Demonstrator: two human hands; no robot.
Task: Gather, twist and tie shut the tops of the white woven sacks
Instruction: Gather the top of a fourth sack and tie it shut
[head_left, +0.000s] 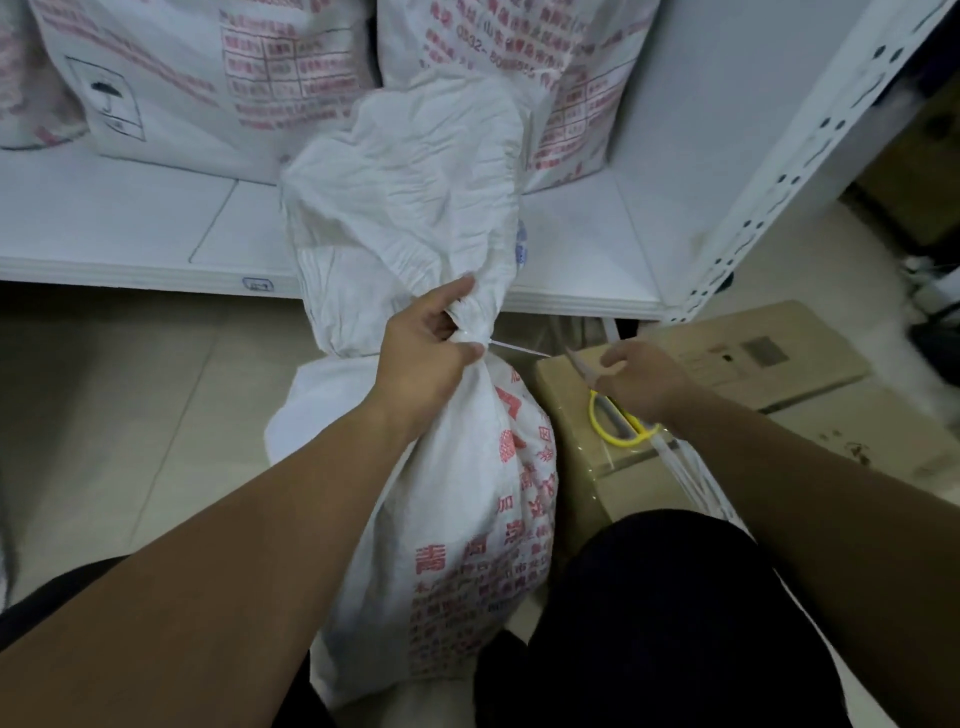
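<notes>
left hand (426, 345) gripping sack (467, 493) neck

Shelf, boxes and floor around our workplace

Across the upper half of the frame we see a white shelf (130, 223), and its perforated upright (810, 156) slants down from the upper right corner to the shelf's front edge. A small label (258, 284) sits on that front edge, left of centre. At right of centre a cardboard box (737, 358) lies flat on the floor, with a second box (582, 467) under clear tape just in front of it. We see a pale tiled floor (130, 405) filling the left middle of the frame. Dark, blurred shapes at the far right edge we cannot make out.
</notes>
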